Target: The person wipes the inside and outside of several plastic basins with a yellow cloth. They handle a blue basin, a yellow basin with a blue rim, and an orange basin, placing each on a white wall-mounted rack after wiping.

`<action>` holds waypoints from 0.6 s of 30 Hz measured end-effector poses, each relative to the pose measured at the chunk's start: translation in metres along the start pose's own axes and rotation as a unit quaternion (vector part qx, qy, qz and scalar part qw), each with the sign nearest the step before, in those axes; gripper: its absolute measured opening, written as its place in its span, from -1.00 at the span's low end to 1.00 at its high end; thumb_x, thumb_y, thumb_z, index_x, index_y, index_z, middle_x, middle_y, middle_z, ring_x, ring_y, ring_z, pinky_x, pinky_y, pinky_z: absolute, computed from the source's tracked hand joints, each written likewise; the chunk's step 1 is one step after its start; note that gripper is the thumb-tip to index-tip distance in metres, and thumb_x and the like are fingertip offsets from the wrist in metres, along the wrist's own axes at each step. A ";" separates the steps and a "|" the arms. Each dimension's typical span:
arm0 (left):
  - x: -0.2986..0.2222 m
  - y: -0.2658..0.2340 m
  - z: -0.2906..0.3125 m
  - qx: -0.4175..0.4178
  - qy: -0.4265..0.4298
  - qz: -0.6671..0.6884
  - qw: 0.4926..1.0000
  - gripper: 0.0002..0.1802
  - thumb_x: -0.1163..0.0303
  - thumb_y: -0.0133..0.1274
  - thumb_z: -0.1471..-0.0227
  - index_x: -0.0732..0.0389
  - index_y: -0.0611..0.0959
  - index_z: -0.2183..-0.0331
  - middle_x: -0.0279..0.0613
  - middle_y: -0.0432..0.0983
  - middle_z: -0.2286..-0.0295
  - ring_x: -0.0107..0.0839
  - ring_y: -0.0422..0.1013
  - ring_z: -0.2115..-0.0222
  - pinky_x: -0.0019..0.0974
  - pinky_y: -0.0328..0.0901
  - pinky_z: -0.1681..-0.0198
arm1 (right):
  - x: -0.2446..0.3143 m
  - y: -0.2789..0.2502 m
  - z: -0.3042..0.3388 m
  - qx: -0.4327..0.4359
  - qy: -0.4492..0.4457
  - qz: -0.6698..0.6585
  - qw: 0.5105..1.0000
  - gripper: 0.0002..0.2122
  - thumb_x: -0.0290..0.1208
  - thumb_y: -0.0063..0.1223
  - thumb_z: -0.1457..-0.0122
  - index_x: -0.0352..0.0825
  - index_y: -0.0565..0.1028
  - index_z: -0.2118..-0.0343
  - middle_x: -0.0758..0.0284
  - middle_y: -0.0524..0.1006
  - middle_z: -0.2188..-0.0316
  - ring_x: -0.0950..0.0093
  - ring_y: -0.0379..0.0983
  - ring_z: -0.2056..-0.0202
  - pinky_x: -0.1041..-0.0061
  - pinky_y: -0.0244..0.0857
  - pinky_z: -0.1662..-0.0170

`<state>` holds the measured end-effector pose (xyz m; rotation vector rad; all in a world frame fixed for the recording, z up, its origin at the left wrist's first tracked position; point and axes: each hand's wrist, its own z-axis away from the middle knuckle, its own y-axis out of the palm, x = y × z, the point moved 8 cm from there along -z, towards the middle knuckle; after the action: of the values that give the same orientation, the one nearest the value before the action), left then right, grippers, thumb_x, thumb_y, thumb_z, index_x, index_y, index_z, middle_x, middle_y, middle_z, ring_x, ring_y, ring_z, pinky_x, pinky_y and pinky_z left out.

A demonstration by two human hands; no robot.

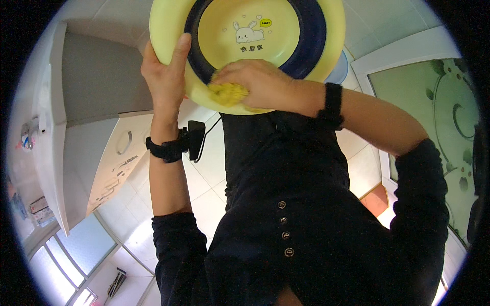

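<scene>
A pale yellow basin (329, 30) with a dark blue ring inside is held up in front of me at the top of the view. A white rabbit drawing marks its bottom. My left hand (166, 76) grips the basin's left side, the thumb over the rim and the other fingers mostly hidden behind. In my right hand (263, 84) is a bunched yellow cloth (228, 95), pressed against the near inner rim. That hand and the cloth are slightly blurred. Black bands with small devices sit on both wrists.
On the left stands a white-edged cabinet (92, 76) with a light patterned door (122, 148) beside it. A light blue rounded thing (338, 69) shows partly behind the basin. At right is a green patterned door panel (423, 102). Pale tiles (209, 204) cover the floor.
</scene>
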<state>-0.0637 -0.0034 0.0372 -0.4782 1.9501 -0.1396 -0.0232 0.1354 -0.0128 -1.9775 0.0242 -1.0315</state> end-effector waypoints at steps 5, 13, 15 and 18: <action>0.000 0.008 -0.004 0.038 -0.014 0.020 0.999 -0.55 0.18 0.20 0.04 0.33 0.54 0.21 -0.18 0.54 0.34 -0.50 0.43 0.33 -0.44 0.32 0.27 | -0.016 -0.011 0.037 0.190 -0.079 0.301 0.931 -0.85 -0.45 0.14 0.22 -0.30 0.56 0.49 0.19 0.54 0.55 0.22 0.52 0.41 0.31 0.41 0.33; 0.031 0.001 -0.033 0.029 -0.063 0.145 0.987 -0.33 -0.06 0.08 -0.01 0.27 0.42 0.01 -0.17 0.50 0.25 -0.46 0.44 0.28 -0.41 0.35 0.25 | -0.035 -0.043 0.046 0.280 0.122 0.218 0.927 -0.55 -0.25 0.36 0.28 -0.29 0.55 0.26 0.27 0.52 0.36 0.30 0.48 0.28 0.40 0.39 0.23; 0.045 -0.003 -0.024 0.043 -0.118 0.197 0.972 -0.31 -0.08 0.03 -0.04 0.24 0.39 -0.03 -0.15 0.48 0.22 -0.45 0.43 0.25 -0.40 0.34 0.23 | -0.029 -0.044 0.047 0.242 0.085 0.208 0.944 -0.46 -0.17 0.39 0.33 -0.28 0.52 0.21 0.29 0.50 0.32 0.31 0.46 0.25 0.39 0.37 0.22; 0.046 0.004 0.018 0.090 -0.099 0.103 0.986 -0.37 -0.01 -0.04 -0.11 0.29 0.35 -0.04 -0.12 0.42 0.15 -0.37 0.38 0.18 -0.34 0.27 0.10 | -0.030 -0.039 0.052 0.197 0.053 0.215 0.955 -0.45 -0.12 0.35 0.27 -0.28 0.50 0.18 0.30 0.47 0.29 0.29 0.42 0.20 0.36 0.36 0.21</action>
<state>-0.0645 -0.0159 -0.0104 -0.1633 1.7593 -0.1286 -0.0218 0.2064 -0.0181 -1.4662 0.2748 -0.7826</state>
